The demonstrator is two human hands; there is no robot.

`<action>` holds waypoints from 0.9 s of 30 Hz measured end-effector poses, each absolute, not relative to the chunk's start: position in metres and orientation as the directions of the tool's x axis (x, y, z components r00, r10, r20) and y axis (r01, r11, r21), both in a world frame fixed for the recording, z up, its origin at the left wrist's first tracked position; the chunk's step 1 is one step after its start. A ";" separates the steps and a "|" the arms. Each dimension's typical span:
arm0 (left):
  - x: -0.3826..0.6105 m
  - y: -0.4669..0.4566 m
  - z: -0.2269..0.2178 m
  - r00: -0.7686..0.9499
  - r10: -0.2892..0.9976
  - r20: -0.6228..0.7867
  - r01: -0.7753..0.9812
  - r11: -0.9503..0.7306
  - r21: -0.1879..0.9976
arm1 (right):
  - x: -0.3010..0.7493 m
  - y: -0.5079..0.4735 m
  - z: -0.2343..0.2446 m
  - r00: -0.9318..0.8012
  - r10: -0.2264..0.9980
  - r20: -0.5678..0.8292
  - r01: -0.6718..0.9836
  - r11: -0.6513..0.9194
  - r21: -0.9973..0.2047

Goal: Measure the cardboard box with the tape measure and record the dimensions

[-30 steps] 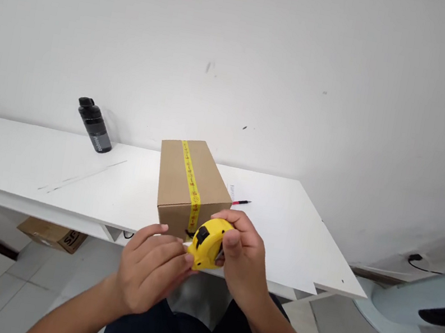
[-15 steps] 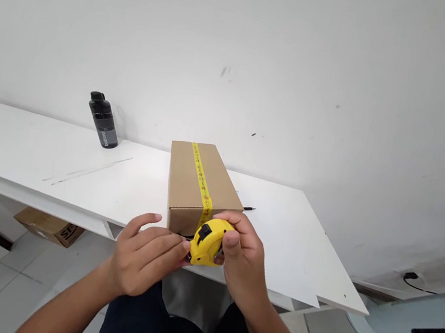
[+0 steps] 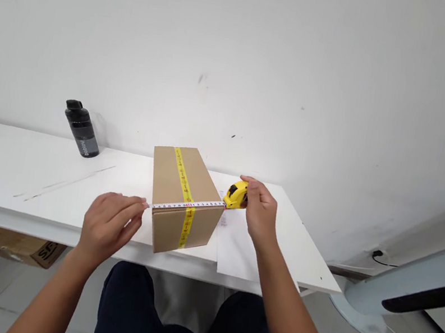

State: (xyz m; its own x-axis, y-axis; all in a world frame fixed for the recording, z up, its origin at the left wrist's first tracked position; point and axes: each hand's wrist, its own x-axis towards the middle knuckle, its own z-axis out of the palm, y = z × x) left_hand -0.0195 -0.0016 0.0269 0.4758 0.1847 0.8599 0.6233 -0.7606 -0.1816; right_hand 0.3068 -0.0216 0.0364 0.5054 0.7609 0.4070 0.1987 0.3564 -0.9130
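Observation:
A yellow tape measure [image 3: 236, 194] is gripped by its case in my right hand [image 3: 260, 210], just right of a cardboard box [image 3: 187, 172]. Its white blade [image 3: 203, 204] is drawn out across the front top edge of the box. At the box's left corner, my left hand [image 3: 110, 224] pinches the free end of the blade. Yellow printed tape [image 3: 182, 174] runs along the box top and down its front face. Under the right forearm and beside the box lies a sheet of white paper [image 3: 235, 254].
A dark water bottle [image 3: 82, 129] stands at the back left of the white table [image 3: 127, 173], near the wall. Below the table on the left is another cardboard box [image 3: 21, 247]. A pale blue column [image 3: 395, 280] and a black plug [image 3: 377, 254] are at the right.
The blade has been pulled out and laid over the box's front edge. My hands have moved apart, the right one going up with the case. The view has shifted a little right.

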 end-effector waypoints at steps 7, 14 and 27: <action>-0.008 -0.016 0.026 0.548 0.376 0.747 0.448 -0.886 0.118 | 0.301 -0.024 0.022 0.520 0.701 0.487 0.260 0.413 -0.873; 0.006 -0.016 0.023 0.481 0.346 0.806 0.478 -0.874 0.090 | 0.298 -0.022 0.027 0.530 0.706 0.470 0.218 0.422 -0.880; 0.018 -0.034 0.034 0.365 0.150 0.919 0.515 -0.855 -0.065 | 0.284 -0.070 0.040 0.491 0.476 0.730 0.513 0.519 -0.683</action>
